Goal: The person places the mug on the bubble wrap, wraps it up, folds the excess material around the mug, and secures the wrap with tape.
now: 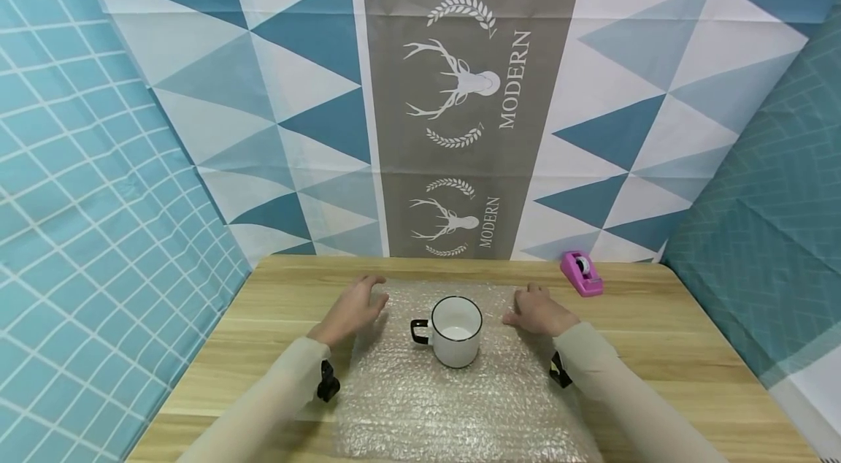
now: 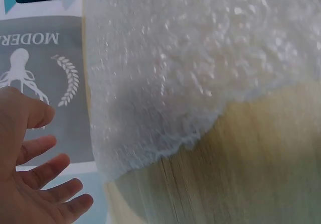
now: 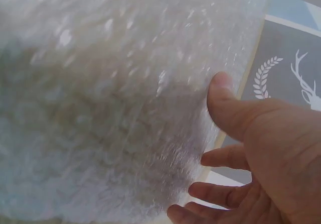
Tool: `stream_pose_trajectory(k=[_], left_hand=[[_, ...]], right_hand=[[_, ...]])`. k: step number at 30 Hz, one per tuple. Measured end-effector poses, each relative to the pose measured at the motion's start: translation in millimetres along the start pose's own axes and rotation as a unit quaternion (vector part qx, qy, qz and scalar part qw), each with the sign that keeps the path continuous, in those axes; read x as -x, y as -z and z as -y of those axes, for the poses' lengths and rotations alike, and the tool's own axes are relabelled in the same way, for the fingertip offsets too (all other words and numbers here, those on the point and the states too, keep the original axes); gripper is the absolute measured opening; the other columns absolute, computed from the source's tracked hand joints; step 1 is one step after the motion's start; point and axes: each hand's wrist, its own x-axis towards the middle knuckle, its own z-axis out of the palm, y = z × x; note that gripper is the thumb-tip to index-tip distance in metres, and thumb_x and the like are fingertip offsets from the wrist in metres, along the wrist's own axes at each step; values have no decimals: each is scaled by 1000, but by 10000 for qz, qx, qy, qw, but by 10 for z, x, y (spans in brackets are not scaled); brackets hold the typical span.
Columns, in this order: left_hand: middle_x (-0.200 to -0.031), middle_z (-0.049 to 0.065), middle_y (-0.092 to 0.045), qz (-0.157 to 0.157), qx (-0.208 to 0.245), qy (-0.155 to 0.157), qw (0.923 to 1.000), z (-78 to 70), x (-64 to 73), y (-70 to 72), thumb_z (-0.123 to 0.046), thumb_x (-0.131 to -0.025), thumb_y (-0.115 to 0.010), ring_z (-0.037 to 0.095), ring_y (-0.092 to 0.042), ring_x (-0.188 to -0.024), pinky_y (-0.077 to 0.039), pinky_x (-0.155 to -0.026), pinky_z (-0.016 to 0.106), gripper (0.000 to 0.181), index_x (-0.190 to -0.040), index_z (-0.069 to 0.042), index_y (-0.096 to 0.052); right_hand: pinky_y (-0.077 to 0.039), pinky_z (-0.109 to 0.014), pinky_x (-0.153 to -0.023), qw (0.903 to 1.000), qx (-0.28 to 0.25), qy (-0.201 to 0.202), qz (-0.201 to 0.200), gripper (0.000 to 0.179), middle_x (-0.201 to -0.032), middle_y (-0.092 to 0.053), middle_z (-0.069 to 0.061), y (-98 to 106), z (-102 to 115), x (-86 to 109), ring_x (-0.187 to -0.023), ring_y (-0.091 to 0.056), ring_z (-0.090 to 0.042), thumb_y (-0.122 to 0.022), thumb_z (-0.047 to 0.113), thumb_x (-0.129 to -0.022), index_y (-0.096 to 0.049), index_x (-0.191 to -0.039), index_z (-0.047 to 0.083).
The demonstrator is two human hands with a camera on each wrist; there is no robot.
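A white enamel-look mug (image 1: 455, 335) with a black rim and black handle stands upright on a sheet of bubble wrap (image 1: 453, 412), its handle pointing left. My left hand (image 1: 355, 310) is over the sheet's far left corner, fingers spread and loosely bent, holding nothing. In the left wrist view those fingers show apart from the bubble wrap (image 2: 165, 58). At the far right corner is my right hand (image 1: 540, 310), its fingers relaxed. The right wrist view has the thumb and fingertips right at the edge of the bubble wrap (image 3: 110, 113), with nothing pinched between them.
A pink tape dispenser (image 1: 582, 273) sits at the back right of the wooden table (image 1: 670, 353), beyond my right hand. Patterned cloth (image 1: 453, 98) hangs upright along the table's back edge. Blue tiled cloth (image 1: 85, 178) lines the left side, green cloth (image 1: 769, 215) the right.
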Motion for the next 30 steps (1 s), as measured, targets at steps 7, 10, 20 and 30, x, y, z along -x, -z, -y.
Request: stream_pose_trajectory(k=[7, 10, 20, 30], left_hand=[[-143, 26, -55, 122, -143, -11, 9998, 54, -47, -12, -24, -100, -66, 44, -59, -126, -51, -104, 58, 47, -139, 1, -57], [-147, 27, -52, 194, -200, 35, 9996, 85, -68, -18, -26, -100, -67, 44, -57, -129, -50, -106, 59, 53, -143, 1, -53], [-158, 28, -39, 190, -281, -70, 9994, 139, -143, 12, -45, -102, -61, 47, -40, -145, -37, -116, 63, 74, -156, 0, -38], [-164, 27, -30, 532, -134, 193, 9983, 159, -340, 67, -63, -103, -43, 47, -35, -148, -33, -118, 66, 85, -160, -2, -29]], right_hand=[[-55, -57, -91, 9995, 91, 282, 68, 33, -113, -58, -24, 67, -16, 28, -100, -61, -35, -68, 36, -98, -64, -102, 3], [-56, -56, -89, 9986, 163, 499, 102, 28, -111, -59, -23, 82, -52, 30, -98, -63, -35, -71, 31, -97, -65, -103, 4], [-56, -57, -92, 9981, 71, 562, 243, 39, -117, -59, -23, 102, -94, 3, -106, -62, -37, -77, 29, -93, -66, -119, 2], [-56, -53, -88, 9978, 121, 613, 205, 30, -109, -59, -17, 125, -71, 19, -99, -61, -30, -78, 30, -91, -67, -106, 6]])
